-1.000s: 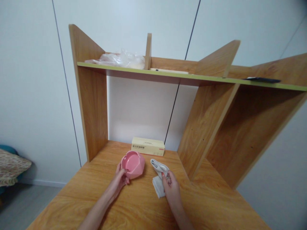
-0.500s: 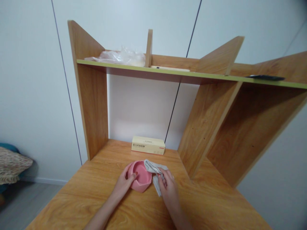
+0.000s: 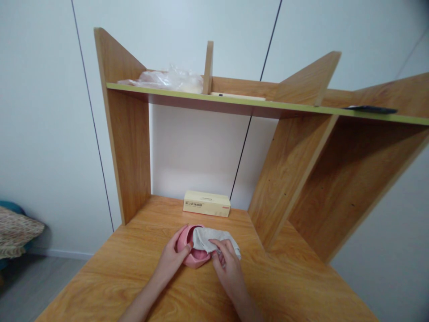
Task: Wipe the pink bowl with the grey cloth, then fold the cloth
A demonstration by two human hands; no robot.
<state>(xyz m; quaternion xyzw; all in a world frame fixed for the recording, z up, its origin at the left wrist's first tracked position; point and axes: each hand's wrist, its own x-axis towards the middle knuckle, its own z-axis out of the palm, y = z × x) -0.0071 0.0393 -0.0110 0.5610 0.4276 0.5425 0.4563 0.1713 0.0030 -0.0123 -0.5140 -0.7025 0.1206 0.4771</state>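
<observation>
Thumb hooked over the rim and fingers around the outer side, the left hand (image 3: 172,253) grasps a pink bowl (image 3: 192,261) by its left edge. That hold probably steadies the bowl while leaving most of its mouth uncovered. The bowl is low over the front part of the desk, between the two hands; whether its base bears fully on the wood cannot be told. From the other side, the right hand (image 3: 228,267) grips a pale grey cloth (image 3: 214,238) between thumb and fingers. One end of the cloth lies across the bowl's right rim and hangs over its opening, and the rest trails to the right, behind the fingers. Pinching it near the middle seems to let the far end reach the bowl while the knuckles stay outside.

Behind them, near the back of the desk, a cream box (image 3: 207,205) with printed lettering sits lengthwise, apart from both hands and out of their way. The desk (image 3: 140,277) is of warm, wood-grained board, and a hutch of the same look rises from it. Its green-edged shelf (image 3: 241,106) carries a crumpled clear plastic bag (image 3: 170,82) at the left and a flat dark item (image 3: 373,109) at the right, too small to identify. Beyond stands a white wall (image 3: 197,147) with dark seams; at far left, a patterned fabric (image 3: 18,230) shows above a grey floor (image 3: 50,277).
</observation>
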